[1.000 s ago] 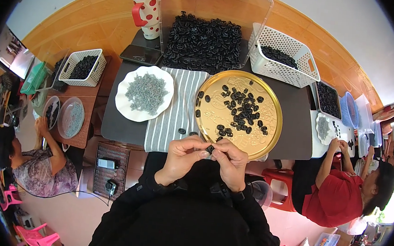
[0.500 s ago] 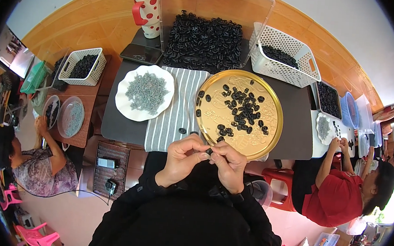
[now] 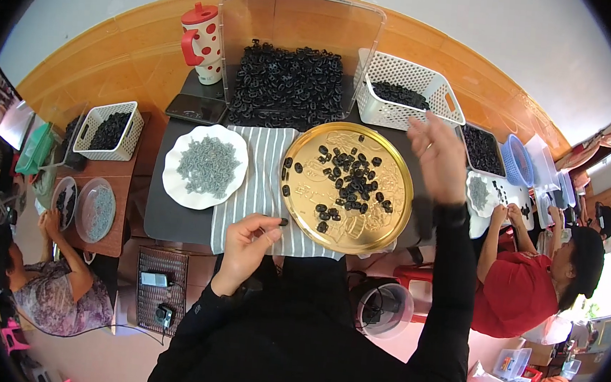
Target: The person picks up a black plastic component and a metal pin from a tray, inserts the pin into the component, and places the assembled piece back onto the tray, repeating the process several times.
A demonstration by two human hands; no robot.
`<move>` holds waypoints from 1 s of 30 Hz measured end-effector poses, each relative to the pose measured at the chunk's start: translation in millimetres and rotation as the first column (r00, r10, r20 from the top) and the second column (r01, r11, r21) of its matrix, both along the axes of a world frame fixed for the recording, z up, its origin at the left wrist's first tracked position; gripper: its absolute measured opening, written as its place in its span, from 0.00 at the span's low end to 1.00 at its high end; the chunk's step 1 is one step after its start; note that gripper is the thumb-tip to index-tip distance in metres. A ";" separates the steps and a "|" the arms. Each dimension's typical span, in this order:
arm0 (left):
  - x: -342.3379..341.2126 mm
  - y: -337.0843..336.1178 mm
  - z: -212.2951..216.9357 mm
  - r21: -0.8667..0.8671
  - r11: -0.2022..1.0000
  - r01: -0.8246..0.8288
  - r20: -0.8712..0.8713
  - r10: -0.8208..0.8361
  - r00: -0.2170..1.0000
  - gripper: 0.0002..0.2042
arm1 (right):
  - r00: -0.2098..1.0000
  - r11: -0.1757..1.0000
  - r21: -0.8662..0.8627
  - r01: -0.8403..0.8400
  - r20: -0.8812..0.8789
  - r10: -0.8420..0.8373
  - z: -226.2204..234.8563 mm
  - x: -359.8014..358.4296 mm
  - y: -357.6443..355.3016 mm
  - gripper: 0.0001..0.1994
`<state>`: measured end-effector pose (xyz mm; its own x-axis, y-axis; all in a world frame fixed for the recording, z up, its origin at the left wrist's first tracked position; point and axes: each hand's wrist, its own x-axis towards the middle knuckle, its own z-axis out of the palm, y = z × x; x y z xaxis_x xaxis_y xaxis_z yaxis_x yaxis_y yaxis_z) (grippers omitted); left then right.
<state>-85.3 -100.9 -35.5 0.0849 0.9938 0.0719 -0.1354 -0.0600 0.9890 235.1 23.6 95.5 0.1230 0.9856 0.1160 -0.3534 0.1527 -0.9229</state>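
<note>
My left hand (image 3: 248,238) rests at the near edge of the striped cloth (image 3: 259,187), its fingers curled next to a small black piece (image 3: 283,222); whether it pinches anything I cannot tell. My right hand (image 3: 439,155) is lifted and blurred to the right of the gold round tray (image 3: 303,204), just below the white basket (image 3: 407,98) of black parts, fingers apart and nothing seen in it. Several small black pieces (image 3: 345,183) lie on the tray. A white plate (image 3: 176,188) with a heap of grey springs (image 3: 207,165) sits left of the cloth.
A clear bin (image 3: 289,82) heaped with black parts stands behind the tray, beside a red-and-white polka-dot jug (image 3: 202,43) and a phone (image 3: 196,109). Another white basket (image 3: 109,130) is on the left. Two other people (image 3: 535,281) (image 3: 47,285) work at side tables.
The hands were together at the near edge, holding a small black piece. The right hand has since swung up and right toward the white basket; the left stayed by the cloth.
</note>
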 end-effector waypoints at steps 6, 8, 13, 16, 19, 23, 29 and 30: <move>-36.2 5.1 -3.5 0.174 0.947 -0.270 -0.274 0.310 0.910 0.09 | 0.908 0.979 -0.169 -0.117 0.380 0.174 -34.6 -21.5 -30.6 0.11; -39.6 5.7 3.4 0.242 0.933 -0.265 -0.394 0.344 0.852 0.08 | 0.872 0.939 -0.260 -0.226 0.375 0.314 -56.4 -34.8 -56.0 0.09; -14.2 11.6 18.2 0.447 0.894 -0.019 -0.652 0.340 0.678 0.11 | 0.837 0.938 -0.249 -0.241 0.437 0.330 -83.7 -63.9 -100.9 0.08; 1.5 14.1 19.1 0.464 0.883 0.069 -0.700 0.319 0.639 0.14 | 0.826 0.969 -0.176 -0.175 0.509 0.241 -86.1 -71.2 -117.2 0.07; 15.6 16.3 20.9 0.489 0.866 0.107 -0.736 0.344 0.583 0.12 | 0.761 0.992 -0.072 -0.106 0.637 0.128 -91.6 -59.9 -121.0 0.06; 18.6 19.9 12.4 0.491 0.861 0.135 -0.753 0.341 0.563 0.06 | 0.468 0.987 0.115 -0.115 0.883 -0.049 -94.0 -51.3 -116.5 0.05; 18.9 19.8 8.4 0.511 0.857 0.063 -0.640 0.330 0.694 0.08 | 0.074 0.970 0.175 -0.170 0.984 -0.164 -102.7 -69.7 -104.0 0.04; 18.5 18.7 9.2 0.512 0.856 0.069 -0.640 0.327 0.695 0.08 | 0.021 0.979 0.158 -0.126 0.987 -0.156 -104.0 -72.2 -101.3 0.04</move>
<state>-66.8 -82.2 -26.2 0.1787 0.8501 0.4954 0.6095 -0.4910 0.6225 162.9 -77.8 -8.6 -0.2368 0.9312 0.2771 0.8886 0.3229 -0.3258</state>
